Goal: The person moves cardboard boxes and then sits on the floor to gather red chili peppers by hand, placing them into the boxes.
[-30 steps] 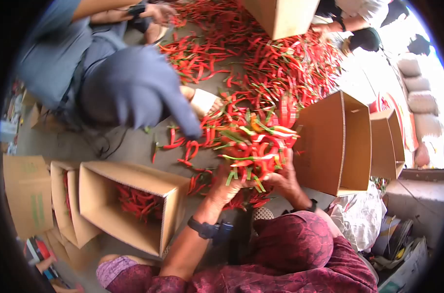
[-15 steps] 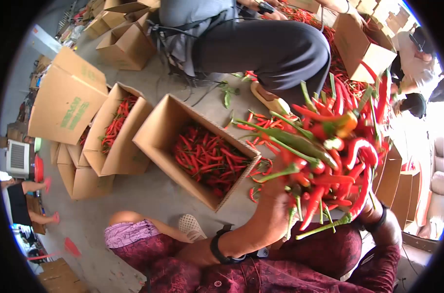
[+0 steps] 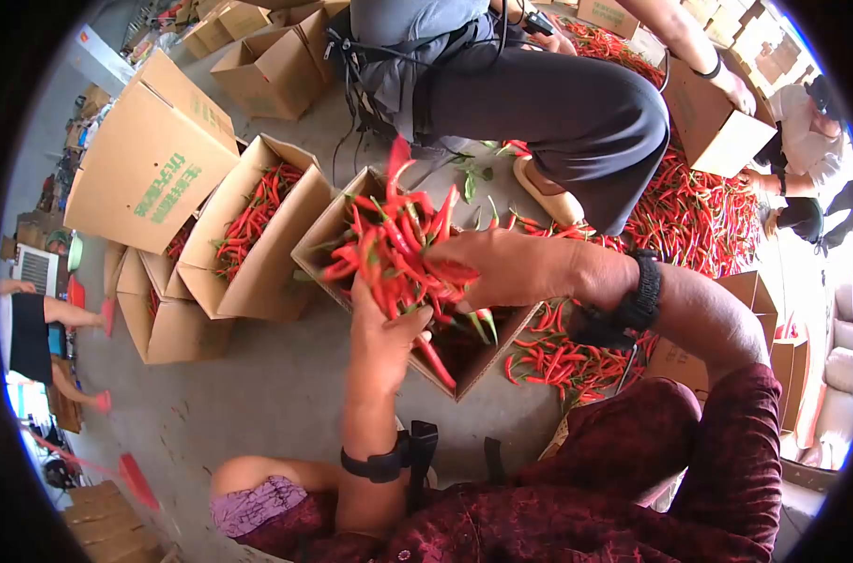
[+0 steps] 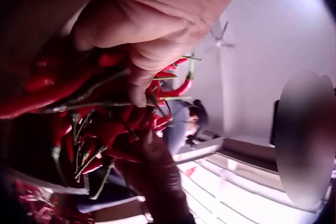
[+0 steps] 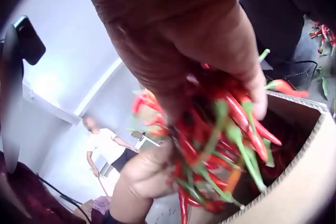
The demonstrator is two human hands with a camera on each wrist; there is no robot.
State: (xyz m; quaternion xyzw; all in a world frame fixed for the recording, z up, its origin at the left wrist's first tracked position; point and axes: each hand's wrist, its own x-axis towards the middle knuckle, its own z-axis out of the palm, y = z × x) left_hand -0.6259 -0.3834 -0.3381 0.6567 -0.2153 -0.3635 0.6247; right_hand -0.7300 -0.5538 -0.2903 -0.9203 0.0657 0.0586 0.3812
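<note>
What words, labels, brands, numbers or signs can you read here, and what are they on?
None clearly.
Tall carton at left: green characters on its side and flap, too blurred and tilted to quote.
Carton at top: green print, too small to read.

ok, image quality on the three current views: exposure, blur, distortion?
Head: fisheye bending, black surround, glare at right by the sacks, slight blur on the held chillies. Left wrist: chillies dark under the left hand, lower right blown out, smeared oval at right. Right wrist: right hand shadowed, upper left bright, chillies partly smeared.
</note>
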